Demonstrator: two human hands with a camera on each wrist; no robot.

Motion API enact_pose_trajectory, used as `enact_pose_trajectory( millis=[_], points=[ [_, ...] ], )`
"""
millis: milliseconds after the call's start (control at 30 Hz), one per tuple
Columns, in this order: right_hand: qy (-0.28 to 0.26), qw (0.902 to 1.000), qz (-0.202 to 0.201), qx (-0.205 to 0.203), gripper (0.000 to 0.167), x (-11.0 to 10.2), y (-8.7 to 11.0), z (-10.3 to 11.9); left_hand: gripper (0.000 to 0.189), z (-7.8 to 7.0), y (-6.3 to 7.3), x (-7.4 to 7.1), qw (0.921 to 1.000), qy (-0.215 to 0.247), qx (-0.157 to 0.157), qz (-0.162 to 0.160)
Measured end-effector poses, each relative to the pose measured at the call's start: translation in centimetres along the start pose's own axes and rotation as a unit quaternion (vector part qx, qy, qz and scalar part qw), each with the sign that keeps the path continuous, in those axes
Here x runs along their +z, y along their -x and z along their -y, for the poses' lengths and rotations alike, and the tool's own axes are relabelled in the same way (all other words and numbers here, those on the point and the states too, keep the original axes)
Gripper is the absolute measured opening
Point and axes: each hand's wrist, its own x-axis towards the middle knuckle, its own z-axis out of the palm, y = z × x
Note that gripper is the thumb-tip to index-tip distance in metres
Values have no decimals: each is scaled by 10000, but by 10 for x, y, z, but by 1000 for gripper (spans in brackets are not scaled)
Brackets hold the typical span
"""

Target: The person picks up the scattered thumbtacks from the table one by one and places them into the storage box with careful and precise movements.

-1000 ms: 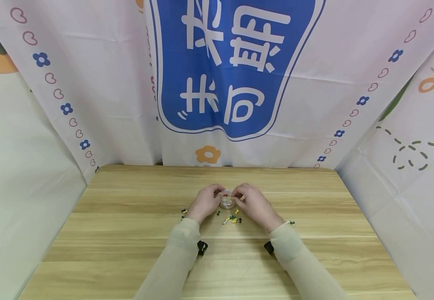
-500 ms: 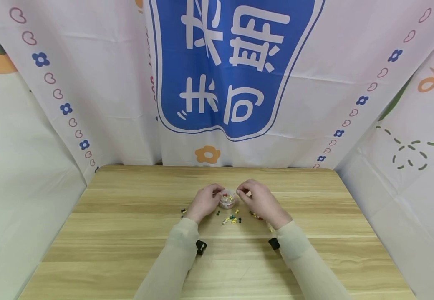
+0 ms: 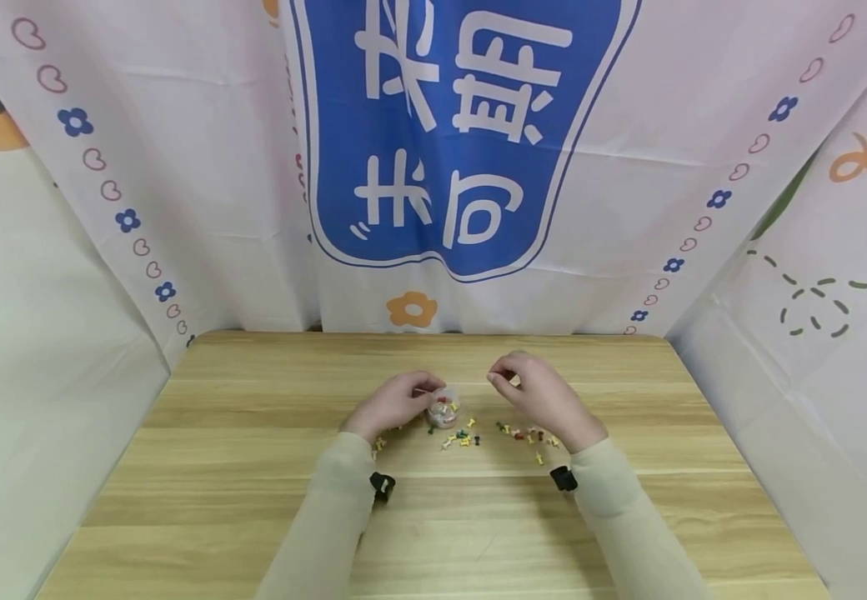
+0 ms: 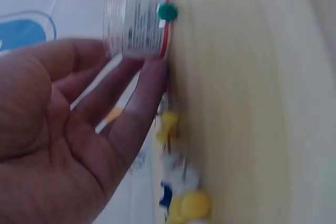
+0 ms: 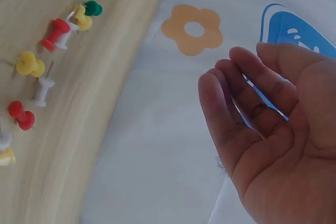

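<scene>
Holding a small round container of clear plastic (image 3: pixel 443 419), the person's left hand (image 3: pixel 394 405) has its thumb and its bent fingers against the side and rim of it. This container stands on the light wooden table with striped grain (image 3: pixel 478 533), a little to the left of the gap between the two hands. Inside it lie several plastic push pins (image 3: pixel 443 400), red, yellow and pale. On its wall there is a white label with a barcode (image 4: pixel 144 31), and a green push pin (image 4: pixel 168 11) is just beside it.

The right hand (image 3: pixel 544 402) is raised above the table, apart from the container. Its fingers are loosely bent and lie side by side, with the palm visible in the right wrist view.

In front of the container is a loose group of yellow, green, white and dark push pins (image 3: pixel 465 442). Near the right hand are scattered red, yellow, white and green ones (image 3: pixel 519 436), and a few more (image 3: pixel 379 445) lie beside the left hand, partly hidden by it.

Both arms wear beige sleeves (image 3: pixel 313 517), with black wrist mounts (image 3: pixel 382 486). Behind the table hangs a white cloth with a blue printed panel (image 3: pixel 433 258).
</scene>
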Motion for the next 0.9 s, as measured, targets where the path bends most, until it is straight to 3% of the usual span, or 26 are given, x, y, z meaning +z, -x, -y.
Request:
enact_pose_trajectory(
  millis=[167,367,467,633,733,900],
  points=[
    [13,9999,146,-18,16,-3,0,0,31,10,3,-11,9986,82,151,496],
    [6,9993,385,-35,20,-7,2,0,35,14,4,-16,9969,87,284,731],
    [-10,9991,433,-46,20,-10,3,-1,44,11,5,-17,9954,-73,405,862],
    [-20,9988,487,-47,19,-13,3,-2,65,3,5,-16,9876,-718,807,1136],
    [-14,9986,516,-62,19,-14,4,-2,64,2,4,-13,9839,-985,917,1173],
    [-36,9984,566,-50,19,-15,4,-3,63,1,4,-11,9902,-845,678,881]
  ],
)
